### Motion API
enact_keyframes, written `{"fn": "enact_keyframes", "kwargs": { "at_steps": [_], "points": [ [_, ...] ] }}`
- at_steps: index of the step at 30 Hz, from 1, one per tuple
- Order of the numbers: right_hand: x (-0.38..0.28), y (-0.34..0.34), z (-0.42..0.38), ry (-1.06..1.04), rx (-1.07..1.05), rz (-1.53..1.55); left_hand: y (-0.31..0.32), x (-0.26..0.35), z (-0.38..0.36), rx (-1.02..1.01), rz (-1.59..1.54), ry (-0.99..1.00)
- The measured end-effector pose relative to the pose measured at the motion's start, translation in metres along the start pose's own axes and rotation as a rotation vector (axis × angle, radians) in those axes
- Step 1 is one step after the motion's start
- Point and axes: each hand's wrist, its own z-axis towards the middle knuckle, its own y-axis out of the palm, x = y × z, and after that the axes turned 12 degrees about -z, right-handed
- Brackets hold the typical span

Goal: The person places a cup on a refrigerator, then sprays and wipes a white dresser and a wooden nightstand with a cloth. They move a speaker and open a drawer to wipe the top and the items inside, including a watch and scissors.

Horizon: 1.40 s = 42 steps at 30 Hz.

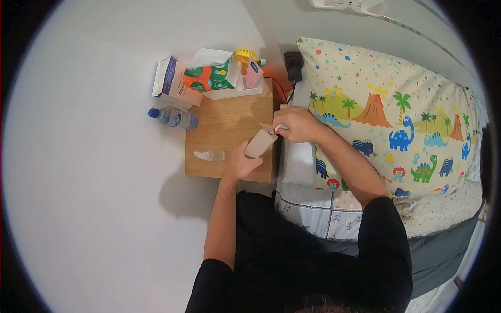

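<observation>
My left hand (pixel 242 163) is wrapped round the lower part of a beige block with rounded edges (pixel 261 144), which looks like a power bank and has a tiny light dot on its face. It is tilted over the right edge of the wooden nightstand (pixel 229 125). At the block's upper end, my right hand (pixel 297 123) pinches a small white cable end (pixel 281 127), fingertips right at the block's top. A small clear bottle with a white pump top (pixel 210 155) lies on the nightstand, left of my left hand.
Along the nightstand's back stand a white tray (pixel 235 94), an orange-green packet (pixel 211 77), a carton (pixel 177 83) and a yellow round item (pixel 245 55). A water bottle (pixel 174 118) is at the left. A black plug (pixel 294 65) is beside the dinosaur pillow (pixel 386 115) on the bed.
</observation>
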Motion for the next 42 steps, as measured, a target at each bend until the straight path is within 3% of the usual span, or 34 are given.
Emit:
{"fn": "enact_keyframes", "kwargs": {
  "at_steps": [5,7,9,13,16,19,23,28,32,34,35,38,42],
  "points": [
    [0.006,0.004,0.000,0.006,-0.060,-0.006,-0.005,0.015,0.000,-0.036,0.110,-0.013],
    [0.007,0.004,0.000,0.140,-0.163,0.025,-0.004,0.024,-0.002,-0.046,0.142,-0.019],
    [0.011,0.004,0.003,0.143,-0.168,0.055,-0.003,0.033,-0.005,-0.046,0.104,-0.072],
    [0.007,0.001,0.003,0.209,-0.232,0.069,0.001,0.035,-0.005,-0.005,0.229,0.007],
    [0.013,0.007,0.005,0.205,-0.198,0.142,-0.001,0.038,-0.004,-0.026,0.169,-0.039],
    [0.011,0.003,0.006,0.238,-0.150,0.299,-0.010,0.035,-0.001,0.010,0.266,0.043],
    [0.010,0.002,0.006,0.161,-0.126,0.236,-0.010,0.047,-0.006,-0.009,0.332,0.039],
    [0.012,0.000,0.004,0.220,-0.219,0.316,-0.003,0.063,-0.013,-0.024,0.380,-0.048],
    [-0.002,0.001,0.008,0.225,-0.173,0.147,-0.007,0.029,-0.009,-0.085,0.136,-0.057],
    [-0.020,-0.010,0.016,0.029,0.302,0.117,-0.011,0.023,-0.006,-0.126,0.038,-0.027],
    [-0.027,-0.017,0.015,0.025,0.299,0.107,-0.010,0.017,-0.006,-0.117,-0.057,-0.077],
    [-0.056,-0.047,0.014,0.349,0.332,0.271,-0.011,0.020,-0.007,-0.133,-0.294,-0.128],
    [-0.074,-0.078,-0.008,0.444,0.371,0.212,0.005,0.031,-0.016,-0.194,-0.751,-0.184]
  ]
}}
